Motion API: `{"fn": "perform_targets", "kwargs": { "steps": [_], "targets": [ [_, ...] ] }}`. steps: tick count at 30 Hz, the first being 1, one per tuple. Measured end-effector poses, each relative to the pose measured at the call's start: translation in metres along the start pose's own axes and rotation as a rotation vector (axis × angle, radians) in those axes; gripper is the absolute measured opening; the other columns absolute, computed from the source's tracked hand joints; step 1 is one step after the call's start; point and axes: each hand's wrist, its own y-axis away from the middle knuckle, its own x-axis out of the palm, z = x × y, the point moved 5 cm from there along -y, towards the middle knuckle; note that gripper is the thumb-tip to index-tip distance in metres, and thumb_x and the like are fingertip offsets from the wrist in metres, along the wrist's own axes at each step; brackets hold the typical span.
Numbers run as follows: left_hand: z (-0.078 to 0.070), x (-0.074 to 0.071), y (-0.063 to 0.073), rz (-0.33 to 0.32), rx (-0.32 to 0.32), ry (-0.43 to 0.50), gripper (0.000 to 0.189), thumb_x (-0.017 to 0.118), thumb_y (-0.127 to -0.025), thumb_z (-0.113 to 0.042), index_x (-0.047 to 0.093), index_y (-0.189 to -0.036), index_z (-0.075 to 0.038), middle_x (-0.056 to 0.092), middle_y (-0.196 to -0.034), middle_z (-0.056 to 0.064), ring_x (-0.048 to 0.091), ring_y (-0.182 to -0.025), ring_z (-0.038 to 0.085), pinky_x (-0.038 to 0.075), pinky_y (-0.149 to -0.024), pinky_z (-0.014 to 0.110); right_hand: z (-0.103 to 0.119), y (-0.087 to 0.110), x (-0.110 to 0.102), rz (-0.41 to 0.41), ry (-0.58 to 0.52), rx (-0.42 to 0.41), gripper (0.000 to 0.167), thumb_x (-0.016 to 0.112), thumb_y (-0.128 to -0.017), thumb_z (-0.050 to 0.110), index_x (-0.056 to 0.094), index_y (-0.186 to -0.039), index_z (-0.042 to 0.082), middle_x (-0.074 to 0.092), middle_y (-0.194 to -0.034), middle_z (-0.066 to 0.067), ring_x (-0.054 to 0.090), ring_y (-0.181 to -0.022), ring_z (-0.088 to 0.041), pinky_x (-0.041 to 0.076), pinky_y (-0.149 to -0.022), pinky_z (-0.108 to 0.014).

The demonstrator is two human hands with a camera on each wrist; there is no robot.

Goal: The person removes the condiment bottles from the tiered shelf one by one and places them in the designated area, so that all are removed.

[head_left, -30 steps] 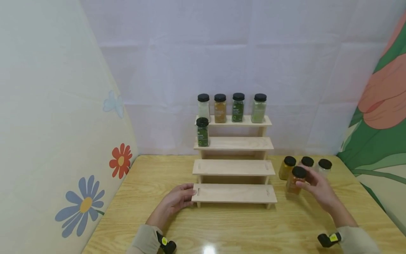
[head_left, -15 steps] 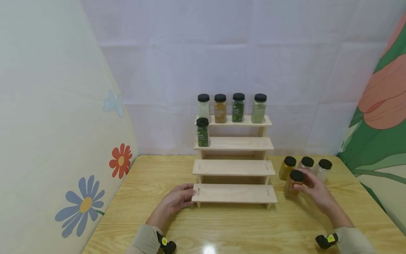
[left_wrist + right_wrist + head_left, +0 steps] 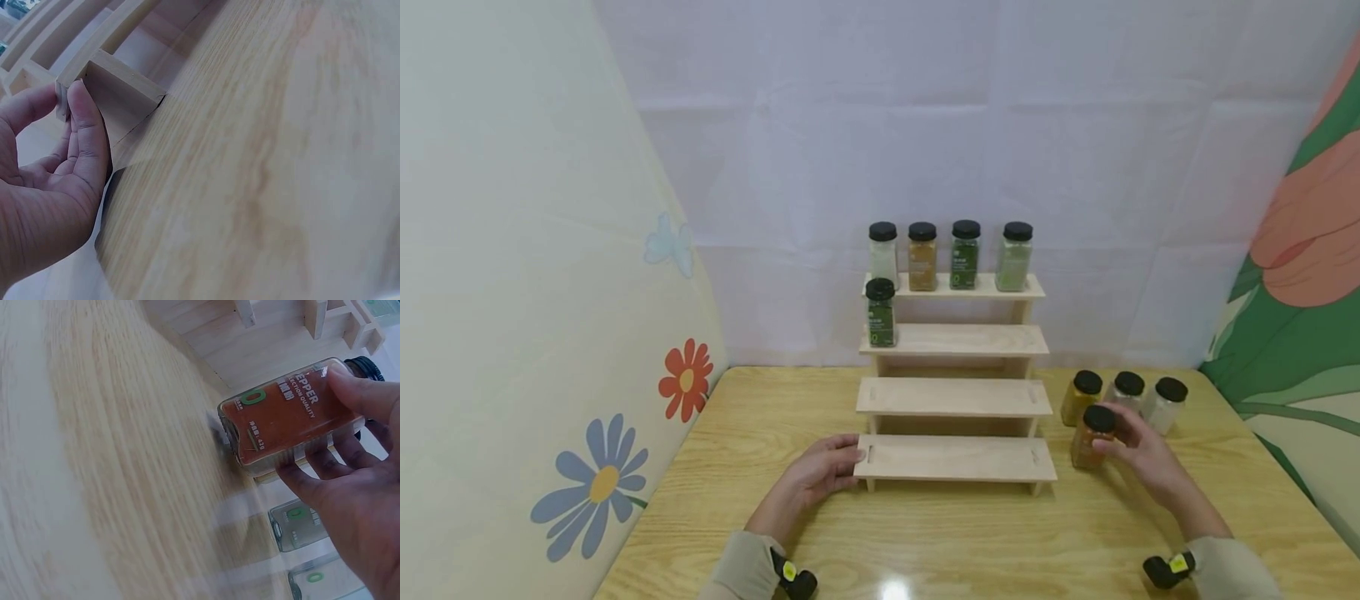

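Observation:
My right hand holds a spice jar of red-brown powder between thumb and fingers. Its black lid points up, and the label reads "PEPPER" in the right wrist view. The jar's base is close to the table; whether it touches is hard to tell. With thumb and fingers my left hand pinches the left end of the lowest board of a stepped wooden rack. Several jars line the rack's top step, among them a light green one. A dark green jar stands at the left of the second step.
Behind the held jar stand a yellow-brown jar, a jar with a pale label and a whitish jar. The wooden table runs back to a pale cloth. Flower-painted panels flank both sides.
My right hand has brought the red-brown spice jar slightly left and toward me, and lower, away from the other jars. My left hand keeps its place on the rack.

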Motion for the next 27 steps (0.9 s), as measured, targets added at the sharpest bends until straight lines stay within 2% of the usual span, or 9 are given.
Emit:
{"fn": "perform_targets", "kwargs": {
  "steps": [7,15,20,27],
  "targets": [
    [0.0007,-0.0001,0.0002,0.008,0.002,0.001,0.059,0.062,-0.099,-0.009,0.035,-0.147,0.009,0.071,-0.103,0.003,0.068,-0.088,0.013,0.055,-0.069,0.026,-0.0027,0.0016,0.0007,0.012,-0.003,0.013,0.052,0.065,-0.095,-0.002,0.043,-0.142,-0.007,0.058,-0.120,0.027,0.054,-0.111,0.012,0.048,-0.086,-0.011],
    [0.0007,-0.0007,-0.0001,0.004,0.002,0.002,0.060,0.062,-0.099,-0.010,0.034,-0.149,0.009,0.070,-0.104,0.003,0.068,-0.086,0.013,0.055,-0.069,0.026,-0.0041,0.0038,0.0007,0.047,-0.089,-0.011,0.049,0.063,-0.095,-0.007,0.047,-0.140,0.000,0.059,-0.122,0.022,0.056,-0.112,0.009,0.048,-0.087,-0.012],
    [0.0006,-0.0009,-0.0003,-0.003,0.002,0.001,0.061,0.063,-0.099,-0.010,0.033,-0.149,0.008,0.070,-0.105,0.004,0.068,-0.085,0.012,0.055,-0.069,0.026,-0.0049,0.0044,0.0003,0.072,-0.051,0.015,0.050,0.064,-0.096,-0.004,0.045,-0.141,0.001,0.056,-0.123,0.024,0.053,-0.112,0.011,0.046,-0.089,-0.010],
    [0.0012,-0.0007,0.0001,0.010,-0.002,0.008,0.060,0.062,-0.099,-0.009,0.033,-0.149,0.009,0.070,-0.105,0.004,0.068,-0.086,0.012,0.055,-0.069,0.026,-0.0024,0.0034,-0.0006,0.101,-0.012,0.087,0.057,0.066,-0.096,0.002,0.037,-0.146,-0.006,0.053,-0.124,0.025,0.053,-0.111,0.011,0.048,-0.088,-0.014]
  ]
}}
